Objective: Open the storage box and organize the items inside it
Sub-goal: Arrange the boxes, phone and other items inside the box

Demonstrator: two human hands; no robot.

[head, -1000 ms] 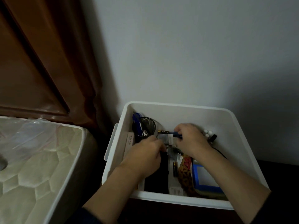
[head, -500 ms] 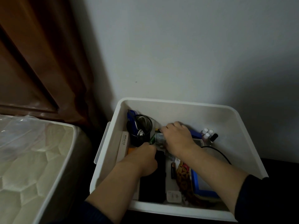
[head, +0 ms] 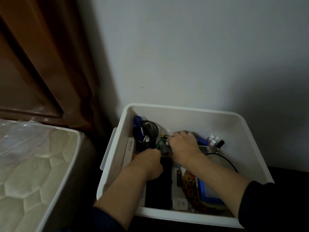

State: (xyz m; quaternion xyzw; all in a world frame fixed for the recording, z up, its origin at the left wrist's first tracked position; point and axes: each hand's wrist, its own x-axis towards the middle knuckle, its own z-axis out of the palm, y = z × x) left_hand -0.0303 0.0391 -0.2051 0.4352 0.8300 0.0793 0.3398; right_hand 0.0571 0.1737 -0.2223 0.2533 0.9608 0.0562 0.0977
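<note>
The white storage box stands open against the wall, with no lid in view. Both my hands reach into its middle. My right hand curls over a green battery pack and grips its upper end. My left hand is just below it, with fingers curled down at the pack's lower end and fingertips hidden. A black mesh pen cup stands beside the pack at the box's back left.
Also in the box are a flat black item, a loose battery, a patterned pouch, a blue-framed item, small bottles, a black cable and a white charger. A mattress lies left of the box.
My right hand has slid left and down over the pack, covering most of it. My left hand has dropped lower into the box. The box itself has not moved.
</note>
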